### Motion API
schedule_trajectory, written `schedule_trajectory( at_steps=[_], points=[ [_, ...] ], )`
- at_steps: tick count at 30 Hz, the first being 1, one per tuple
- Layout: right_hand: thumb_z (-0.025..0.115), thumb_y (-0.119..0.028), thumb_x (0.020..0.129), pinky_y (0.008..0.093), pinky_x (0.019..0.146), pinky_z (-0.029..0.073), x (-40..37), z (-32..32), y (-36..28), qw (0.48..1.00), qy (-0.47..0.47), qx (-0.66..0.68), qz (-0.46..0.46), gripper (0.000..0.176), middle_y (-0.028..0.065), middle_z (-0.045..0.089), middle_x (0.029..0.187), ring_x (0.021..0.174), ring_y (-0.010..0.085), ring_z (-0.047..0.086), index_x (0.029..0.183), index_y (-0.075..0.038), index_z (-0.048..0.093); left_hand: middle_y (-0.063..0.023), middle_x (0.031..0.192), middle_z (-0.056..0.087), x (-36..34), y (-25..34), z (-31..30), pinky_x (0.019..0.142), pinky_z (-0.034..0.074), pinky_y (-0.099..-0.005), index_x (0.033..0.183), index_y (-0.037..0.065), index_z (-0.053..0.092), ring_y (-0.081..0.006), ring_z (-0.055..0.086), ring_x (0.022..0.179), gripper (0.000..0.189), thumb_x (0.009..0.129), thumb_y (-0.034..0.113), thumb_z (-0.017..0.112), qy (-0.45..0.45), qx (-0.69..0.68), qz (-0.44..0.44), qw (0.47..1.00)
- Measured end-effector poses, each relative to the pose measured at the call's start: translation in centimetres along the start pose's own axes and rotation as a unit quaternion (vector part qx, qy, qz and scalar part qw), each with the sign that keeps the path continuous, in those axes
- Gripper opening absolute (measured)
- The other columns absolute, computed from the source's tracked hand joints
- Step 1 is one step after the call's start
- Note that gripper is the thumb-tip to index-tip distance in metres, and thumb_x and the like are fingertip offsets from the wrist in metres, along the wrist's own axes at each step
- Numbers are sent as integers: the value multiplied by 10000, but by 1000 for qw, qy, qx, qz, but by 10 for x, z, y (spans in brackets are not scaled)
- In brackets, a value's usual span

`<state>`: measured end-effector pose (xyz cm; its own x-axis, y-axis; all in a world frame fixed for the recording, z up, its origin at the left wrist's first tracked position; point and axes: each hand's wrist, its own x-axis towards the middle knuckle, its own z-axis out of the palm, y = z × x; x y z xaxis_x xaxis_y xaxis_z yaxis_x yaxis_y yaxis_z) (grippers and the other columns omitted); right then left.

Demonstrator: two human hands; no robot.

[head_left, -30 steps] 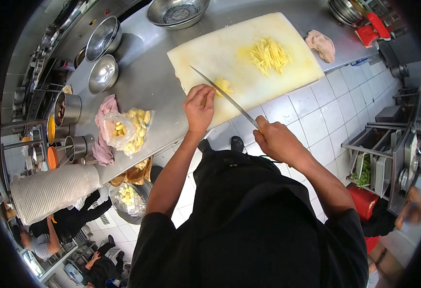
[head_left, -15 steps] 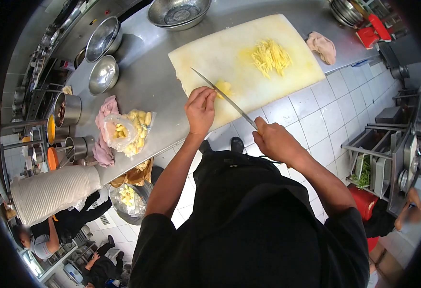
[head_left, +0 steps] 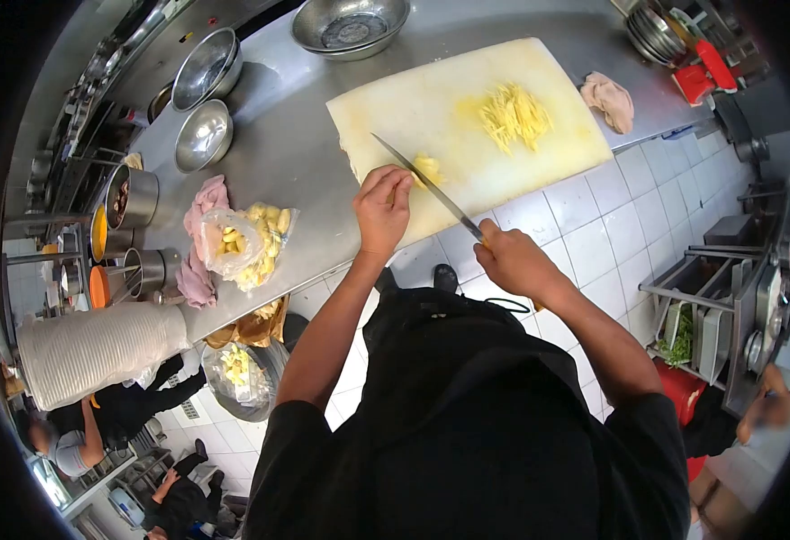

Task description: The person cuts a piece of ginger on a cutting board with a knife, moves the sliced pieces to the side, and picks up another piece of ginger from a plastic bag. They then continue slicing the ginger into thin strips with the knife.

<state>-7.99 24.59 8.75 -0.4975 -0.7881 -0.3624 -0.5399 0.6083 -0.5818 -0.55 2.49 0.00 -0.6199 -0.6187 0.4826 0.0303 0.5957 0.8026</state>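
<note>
My right hand [head_left: 518, 261] is wrapped round the handle of a long kitchen knife [head_left: 440, 193]. Its blade slants up and left over the near left part of a white cutting board [head_left: 431, 94]. My left hand [head_left: 383, 205] has its fingers curled and pressed together against the blade's near side, on a small piece of ginger [head_left: 415, 179] mostly hidden by them. Just beyond the blade lie pale yellow cut bits [head_left: 428, 166]. Farther right on the board rests a heap of thin ginger strips [head_left: 515, 117].
Left on the steel table [head_left: 300, 193] are a plastic bag of yellow pieces [head_left: 269, 229], a pink cloth [head_left: 206, 198] and metal bowls [head_left: 204, 135]. A pale cloth [head_left: 608, 101] sits right of the board. Below the edge stands a lined bin [head_left: 249, 382]. Other people work at lower left and right.
The view has shifted slightly, so the table appears a little lower and to the right. The cut bits beyond the blade look more spread out. Both hands keep nearly the same pose.
</note>
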Motion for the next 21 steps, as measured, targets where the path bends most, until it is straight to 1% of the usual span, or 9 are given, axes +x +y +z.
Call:
schedule_trajectory(
  at_steps=[6, 11, 21],
  points=[
    [577, -171, 1006, 604, 788, 511, -9, -17, -20, 1000, 13, 26, 3, 263, 320, 666, 765, 802, 521, 665, 1116, 61, 518, -108, 983, 740, -2, -4, -1, 769, 571, -303, 972, -14, 764, -224, 717, 823, 90, 882, -9, 757, 3, -4, 11, 1000],
    [582, -162, 1003, 598, 781, 513, -8, -16, -23, 999, 28, 16, -19, 254, 305, 666, 753, 793, 510, 668, 1100, 63, 513, -106, 983, 740, -2, -3, -1, 774, 570, -304, 974, -14, 764, -226, 716, 826, 93, 882, -10, 755, -4, 4, 4, 1000],
    [584, -161, 1002, 590, 769, 526, -5, -15, -21, 999, 25, 12, -24, 250, 309, 662, 739, 777, 509, 673, 1083, 63, 509, -109, 980, 744, -1, -2, -3, 777, 570, -312, 984, -10, 770, -235, 720, 830, 99, 887, 5, 760, -7, 8, 8, 1000]
  ],
)
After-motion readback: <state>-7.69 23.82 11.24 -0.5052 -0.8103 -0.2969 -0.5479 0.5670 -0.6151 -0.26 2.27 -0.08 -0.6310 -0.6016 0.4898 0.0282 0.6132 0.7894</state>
